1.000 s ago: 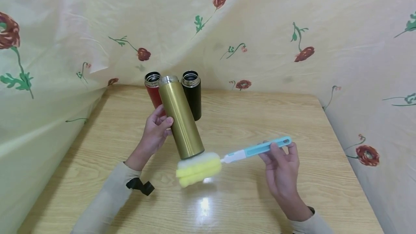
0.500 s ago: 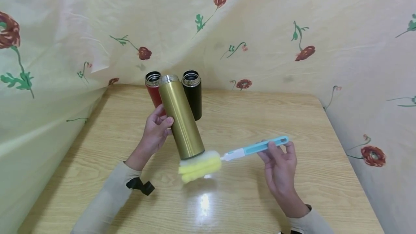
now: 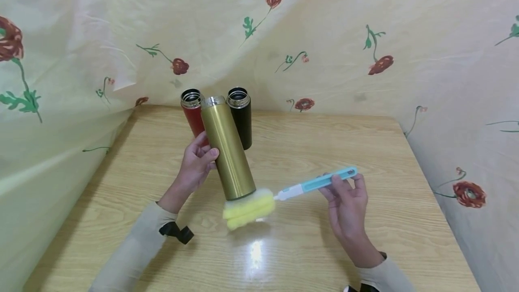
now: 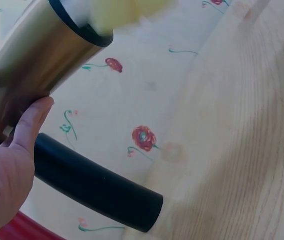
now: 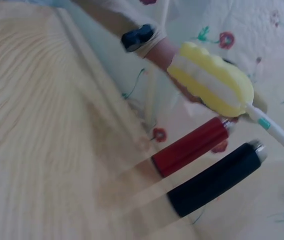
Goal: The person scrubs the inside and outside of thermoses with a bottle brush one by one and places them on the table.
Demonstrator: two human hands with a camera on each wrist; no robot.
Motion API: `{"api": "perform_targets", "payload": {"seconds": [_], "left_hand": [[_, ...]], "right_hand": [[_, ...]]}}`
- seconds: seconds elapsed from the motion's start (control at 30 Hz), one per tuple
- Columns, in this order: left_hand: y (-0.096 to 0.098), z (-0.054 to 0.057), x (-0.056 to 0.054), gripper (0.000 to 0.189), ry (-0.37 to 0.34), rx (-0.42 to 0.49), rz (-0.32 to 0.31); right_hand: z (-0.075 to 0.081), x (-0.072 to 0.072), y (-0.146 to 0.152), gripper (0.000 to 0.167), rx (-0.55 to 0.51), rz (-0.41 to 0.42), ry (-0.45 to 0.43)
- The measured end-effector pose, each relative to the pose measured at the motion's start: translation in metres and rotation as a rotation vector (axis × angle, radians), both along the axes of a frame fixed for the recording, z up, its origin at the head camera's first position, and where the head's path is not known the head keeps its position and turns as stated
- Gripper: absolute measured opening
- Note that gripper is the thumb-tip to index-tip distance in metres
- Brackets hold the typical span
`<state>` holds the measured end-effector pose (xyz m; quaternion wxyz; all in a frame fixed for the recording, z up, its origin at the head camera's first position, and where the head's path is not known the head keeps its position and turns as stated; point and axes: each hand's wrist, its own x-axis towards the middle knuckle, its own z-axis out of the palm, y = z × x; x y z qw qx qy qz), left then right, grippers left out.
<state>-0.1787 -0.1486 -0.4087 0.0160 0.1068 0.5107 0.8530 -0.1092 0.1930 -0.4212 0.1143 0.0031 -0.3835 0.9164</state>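
My left hand point(image 3: 196, 163) grips a gold thermos bottle point(image 3: 229, 152) around its side, tilted with its lidless silver neck up and away. In my right hand point(image 3: 348, 206) a bottle brush is pinched by its blue-and-white handle point(image 3: 316, 184). The brush's yellow and white sponge head point(image 3: 249, 211) lies right against the dark base of the gold bottle. The left wrist view shows that base point(image 4: 84, 25) with the blurred sponge point(image 4: 131, 12) over it. Seen from the right wrist, the sponge head point(image 5: 212, 80) covers most of the gold bottle.
Behind the gold bottle, a red thermos point(image 3: 192, 114) and a black thermos point(image 3: 242, 120) stand upright without lids near the back edge of the wooden table point(image 3: 324, 139). A flowered cloth point(image 3: 332, 26) hangs behind and at both sides.
The brush and right hand have shifted slightly left and up, the sponge staying at the bottle's base. The gold bottle has moved only a touch to the right.
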Motion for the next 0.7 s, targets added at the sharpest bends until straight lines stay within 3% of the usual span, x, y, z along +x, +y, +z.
{"api": "perform_targets", "payload": {"seconds": [0.3, 0.5, 0.7], "left_hand": [[0.001, 0.001, 0.001, 0.058, 0.05, 0.032, 0.035], [-0.004, 0.005, 0.004, 0.068, 0.063, 0.031, 0.06], [-0.018, 0.011, 0.007, 0.061, 0.12, -0.026, 0.107]], "right_hand": [[0.022, 0.005, 0.001, 0.02, -0.157, 0.067, 0.179], [0.028, 0.004, 0.006, 0.017, -0.187, 0.03, 0.167], [0.035, 0.0, 0.016, 0.016, -0.183, -0.025, 0.163]]}}
